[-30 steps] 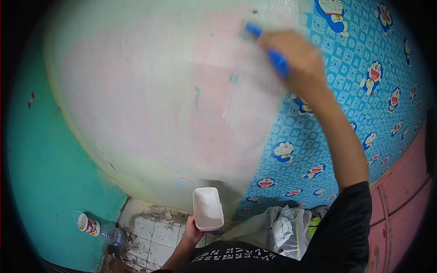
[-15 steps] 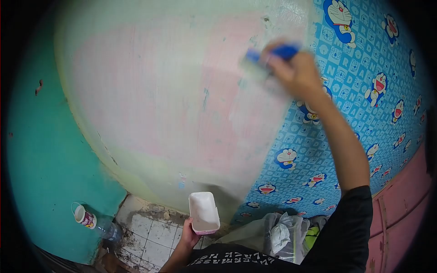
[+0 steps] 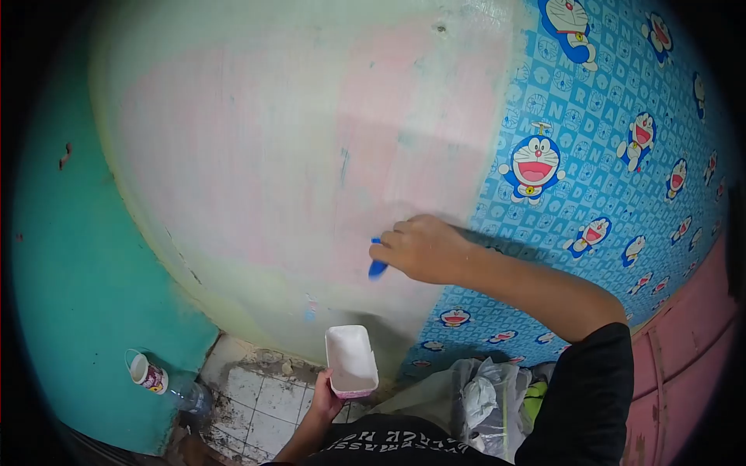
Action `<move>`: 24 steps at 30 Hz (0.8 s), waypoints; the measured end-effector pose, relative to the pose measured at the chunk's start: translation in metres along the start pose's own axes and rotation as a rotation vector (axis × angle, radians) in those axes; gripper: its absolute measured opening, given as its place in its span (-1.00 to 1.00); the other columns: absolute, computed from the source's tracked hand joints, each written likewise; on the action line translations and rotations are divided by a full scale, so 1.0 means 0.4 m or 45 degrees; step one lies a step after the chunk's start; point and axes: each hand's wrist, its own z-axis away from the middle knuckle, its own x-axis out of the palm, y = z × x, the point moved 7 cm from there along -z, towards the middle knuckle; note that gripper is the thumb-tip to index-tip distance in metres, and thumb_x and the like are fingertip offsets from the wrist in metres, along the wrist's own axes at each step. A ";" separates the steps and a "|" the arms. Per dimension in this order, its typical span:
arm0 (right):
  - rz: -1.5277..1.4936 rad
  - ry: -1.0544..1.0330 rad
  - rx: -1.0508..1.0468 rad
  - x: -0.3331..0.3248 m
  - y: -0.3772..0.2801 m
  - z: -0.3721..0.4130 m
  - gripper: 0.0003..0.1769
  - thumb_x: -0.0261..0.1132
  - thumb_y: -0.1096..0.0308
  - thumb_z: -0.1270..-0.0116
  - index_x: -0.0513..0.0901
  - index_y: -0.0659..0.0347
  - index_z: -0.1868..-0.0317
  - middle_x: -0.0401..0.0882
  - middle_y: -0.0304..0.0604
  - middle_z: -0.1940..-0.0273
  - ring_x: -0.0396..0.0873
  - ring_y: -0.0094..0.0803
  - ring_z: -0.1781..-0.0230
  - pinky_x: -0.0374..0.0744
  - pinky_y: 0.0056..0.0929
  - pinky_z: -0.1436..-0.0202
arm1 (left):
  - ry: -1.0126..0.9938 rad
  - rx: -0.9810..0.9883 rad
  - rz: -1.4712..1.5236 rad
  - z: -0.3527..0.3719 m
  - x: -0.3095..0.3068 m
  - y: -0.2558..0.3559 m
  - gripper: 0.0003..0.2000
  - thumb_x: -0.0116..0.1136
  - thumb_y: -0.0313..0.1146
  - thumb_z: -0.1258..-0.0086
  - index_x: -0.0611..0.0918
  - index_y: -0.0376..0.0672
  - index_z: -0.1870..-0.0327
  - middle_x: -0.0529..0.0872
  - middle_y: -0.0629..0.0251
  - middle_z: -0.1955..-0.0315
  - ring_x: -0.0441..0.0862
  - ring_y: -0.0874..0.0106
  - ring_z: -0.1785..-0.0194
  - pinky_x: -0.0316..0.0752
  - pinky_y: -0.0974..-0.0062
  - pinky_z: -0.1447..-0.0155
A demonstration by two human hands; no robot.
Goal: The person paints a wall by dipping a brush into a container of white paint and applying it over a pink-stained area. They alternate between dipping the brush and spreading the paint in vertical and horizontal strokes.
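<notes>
My right hand (image 3: 423, 248) is closed round a blue hand tool (image 3: 377, 269) at the lower middle of the painted wall (image 3: 256, 163). Only part of the tool shows below the fingers, and its working end is hidden. Pale pink and whitish streaks cover this wall. Low in front of me, my left hand (image 3: 324, 398) grips the side of a white rectangular tub (image 3: 351, 361). The tub is tilted so its whitish inside faces up, and it casts a shadow on the wall.
Blue cartoon wallpaper (image 3: 575, 186) covers the right section. A green wall (image 3: 93, 272) stands at left, with a small bucket (image 3: 148, 373) and a clear plastic bottle (image 3: 190, 395) near it. Plastic bags (image 3: 482, 396) lie below, beside floor tiles (image 3: 280, 400). Pink panels (image 3: 676, 373) are at right.
My right hand has swept down and left with the blue tool, from near the top of the wallpaper edge to the lower wall. My left hand and the tub have barely moved.
</notes>
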 end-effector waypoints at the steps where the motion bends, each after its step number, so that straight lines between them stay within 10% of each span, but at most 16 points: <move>1: -0.187 -0.017 0.069 0.011 0.008 -0.002 -0.79 0.28 0.17 -0.41 0.67 0.05 0.05 0.73 -0.15 0.12 0.71 -0.17 0.17 0.66 -0.17 0.07 | 0.010 0.003 -0.005 0.001 -0.005 -0.008 -0.36 -0.02 0.06 -0.49 0.41 -0.22 -0.45 0.56 0.10 -0.34 0.51 0.10 -0.39 0.38 -0.02 -0.46; 3: -0.306 0.295 0.460 -0.124 0.184 -0.030 -0.71 0.30 0.06 -0.47 0.70 0.12 0.12 0.71 -0.07 0.35 0.68 -0.10 0.39 0.65 -0.20 0.22 | -0.006 -0.001 -0.055 0.010 0.025 0.013 -0.36 -0.05 0.06 -0.51 0.40 -0.21 -0.46 0.55 0.09 -0.35 0.51 0.09 -0.40 0.37 -0.03 -0.46; 5: -0.592 0.422 0.713 -0.265 0.325 -0.033 -0.66 0.39 0.15 -0.43 0.73 0.27 0.02 0.72 -0.11 0.38 0.67 -0.48 0.39 0.66 -0.37 0.29 | -0.019 -0.024 -0.060 0.014 0.027 0.010 -0.36 -0.08 0.06 -0.52 0.40 -0.21 -0.46 0.55 0.09 -0.35 0.51 0.09 -0.40 0.37 -0.03 -0.46; 9: -0.043 1.075 0.601 -0.585 0.357 -0.004 -0.75 0.38 0.24 -0.41 0.75 0.15 -0.01 0.77 -0.07 0.17 0.77 -0.31 0.18 0.71 -0.39 0.17 | 0.000 -0.059 -0.052 0.005 0.016 0.003 -0.36 -0.12 0.07 -0.53 0.39 -0.20 -0.47 0.55 0.09 -0.35 0.50 0.09 -0.40 0.37 -0.03 -0.46; 10: 0.074 1.321 0.510 -0.656 0.316 0.003 -0.79 0.42 0.31 -0.34 0.75 0.30 0.16 0.75 0.06 0.38 0.75 -0.20 0.45 0.63 -0.32 0.32 | 0.000 -0.061 -0.050 0.002 0.017 0.002 -0.36 -0.11 0.07 -0.53 0.39 -0.20 -0.47 0.55 0.09 -0.35 0.50 0.09 -0.40 0.37 -0.03 -0.46; 12: 0.411 1.466 0.216 -0.675 0.251 0.002 -0.88 0.46 0.40 -0.29 0.72 0.25 0.26 0.73 0.00 0.31 0.70 -0.08 0.38 0.59 -0.29 0.33 | 0.002 -0.070 -0.049 0.000 0.014 0.000 -0.36 -0.11 0.07 -0.53 0.39 -0.20 -0.47 0.55 0.10 -0.35 0.50 0.09 -0.40 0.37 -0.03 -0.46; 15: 0.931 0.897 0.146 -0.492 0.230 -0.040 -0.80 0.34 0.36 -0.33 0.71 0.09 0.04 0.74 -0.11 0.12 0.73 -0.24 0.13 0.69 -0.32 0.10 | -0.007 -0.053 -0.032 0.001 0.020 0.002 -0.37 -0.10 0.06 -0.52 0.40 -0.20 -0.46 0.54 0.10 -0.36 0.50 0.10 -0.41 0.36 -0.03 -0.47; 24: 0.009 0.153 -0.071 0.011 -0.017 -0.019 -0.84 0.26 0.31 -0.32 0.65 0.10 0.12 0.68 -0.15 0.32 0.71 -0.25 0.28 0.67 -0.31 0.16 | -0.009 -0.021 0.014 -0.005 0.001 -0.004 -0.42 -0.03 0.01 -0.53 0.46 -0.24 -0.39 0.62 0.10 -0.27 0.58 0.12 -0.33 0.44 0.00 -0.42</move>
